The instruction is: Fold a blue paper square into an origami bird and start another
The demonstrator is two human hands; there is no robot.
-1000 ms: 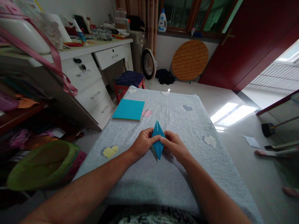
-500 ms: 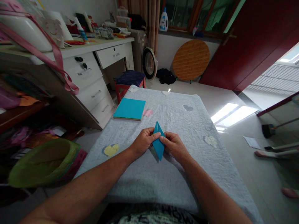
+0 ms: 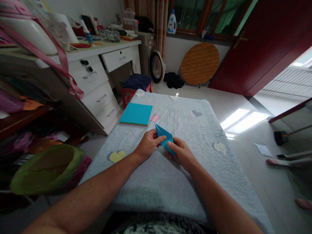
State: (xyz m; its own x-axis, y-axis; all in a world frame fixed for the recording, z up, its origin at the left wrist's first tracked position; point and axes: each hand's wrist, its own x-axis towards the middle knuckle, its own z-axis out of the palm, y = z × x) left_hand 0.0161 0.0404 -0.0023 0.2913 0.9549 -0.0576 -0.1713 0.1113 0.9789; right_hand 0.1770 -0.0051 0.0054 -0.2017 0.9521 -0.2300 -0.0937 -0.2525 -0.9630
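Note:
A folded blue paper shape (image 3: pixel 164 136) with pointed ends is held between both hands over the middle of a light blue cloth-covered table (image 3: pixel 200 136). My left hand (image 3: pixel 147 145) pinches its left side with thumb and fingers closed. My right hand (image 3: pixel 182 153) grips its lower right end, fingers curled under it. The shape lies tilted, one tip pointing up-left. A stack of square blue paper (image 3: pixel 136 114) lies flat on the table's far left, apart from both hands.
A white desk with drawers (image 3: pixel 97 81) stands to the left, cluttered on top. A green bin (image 3: pixel 46 167) sits low at left. A red stool (image 3: pixel 135 85), a washing machine (image 3: pixel 156 65) and a round wooden tabletop (image 3: pixel 200 63) lie beyond the table.
The paper shape has turned from upright to tilted, its upper tip now pointing up-left. Both hands shifted slightly away from me with it.

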